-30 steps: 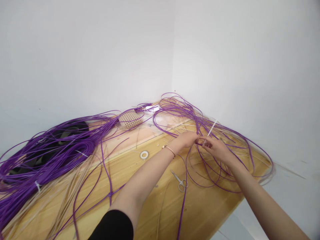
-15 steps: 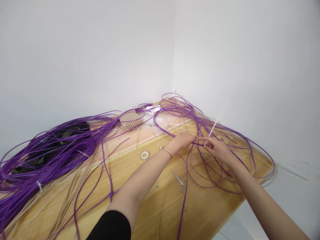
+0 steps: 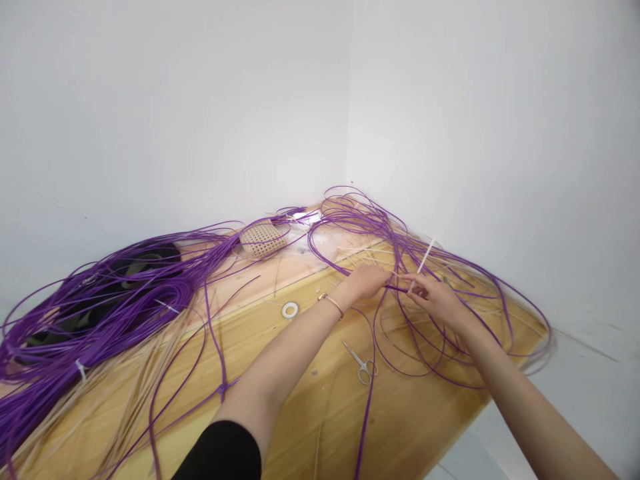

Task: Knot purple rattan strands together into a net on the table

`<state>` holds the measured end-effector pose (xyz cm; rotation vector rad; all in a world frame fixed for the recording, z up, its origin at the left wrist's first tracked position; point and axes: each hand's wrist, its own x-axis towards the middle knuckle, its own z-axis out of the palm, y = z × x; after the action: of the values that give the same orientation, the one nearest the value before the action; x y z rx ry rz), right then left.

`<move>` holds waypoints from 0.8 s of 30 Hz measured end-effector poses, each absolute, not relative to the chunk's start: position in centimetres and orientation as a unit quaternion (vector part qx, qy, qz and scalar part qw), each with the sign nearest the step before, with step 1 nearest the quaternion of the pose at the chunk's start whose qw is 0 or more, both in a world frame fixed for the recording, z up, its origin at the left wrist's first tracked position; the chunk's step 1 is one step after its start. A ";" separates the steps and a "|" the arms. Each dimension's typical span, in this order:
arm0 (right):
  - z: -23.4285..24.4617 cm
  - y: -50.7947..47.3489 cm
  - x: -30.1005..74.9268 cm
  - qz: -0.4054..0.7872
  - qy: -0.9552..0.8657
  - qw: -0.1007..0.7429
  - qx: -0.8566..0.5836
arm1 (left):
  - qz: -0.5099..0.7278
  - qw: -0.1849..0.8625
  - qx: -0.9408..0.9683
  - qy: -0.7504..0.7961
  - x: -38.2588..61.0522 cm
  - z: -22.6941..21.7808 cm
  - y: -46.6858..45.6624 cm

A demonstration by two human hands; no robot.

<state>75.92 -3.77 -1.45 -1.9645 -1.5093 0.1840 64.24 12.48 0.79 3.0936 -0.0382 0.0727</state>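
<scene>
My left hand (image 3: 370, 281) is closed on purple cane strands (image 3: 397, 288), which run across to the other hand. Close beside it, my right hand (image 3: 434, 298) pinches the same strands, its fingers curled. A straight white strip (image 3: 427, 256) rises from the fingers of my right hand. The fingertips of the left hand are mostly hidden behind its back. Pale thin strips (image 3: 367, 257) lie just beyond the left hand. Small scissors (image 3: 363, 368) lie on the table below both hands.
A large bundle of purple strands (image 3: 115, 333) covers the left side, over a black bag (image 3: 143, 257). A woven beige piece (image 3: 263, 239) lies behind. A white tape ring (image 3: 290, 310) rests on the wooden table (image 3: 300, 407). Loose purple loops (image 3: 505, 313) spread right. White walls meet behind.
Hardly anything differs. Both hands keep their place and hold on the purple strands, and the white strip stands at the same slant.
</scene>
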 end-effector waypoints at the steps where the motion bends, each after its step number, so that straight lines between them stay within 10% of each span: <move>1: -1.4 -3.8 75.9 0.066 -0.576 0.321 -0.749 | 0.024 0.029 0.999 -0.011 64.3 0.7 12.5; 24: -1.9 -3.9 75.5 0.037 -0.576 0.319 -0.752 | 0.041 -0.056 0.995 -0.068 64.0 1.9 10.2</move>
<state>75.52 -3.89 -1.92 -1.9762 -1.5146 0.0982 64.03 10.24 1.92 3.2434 -0.2231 0.1342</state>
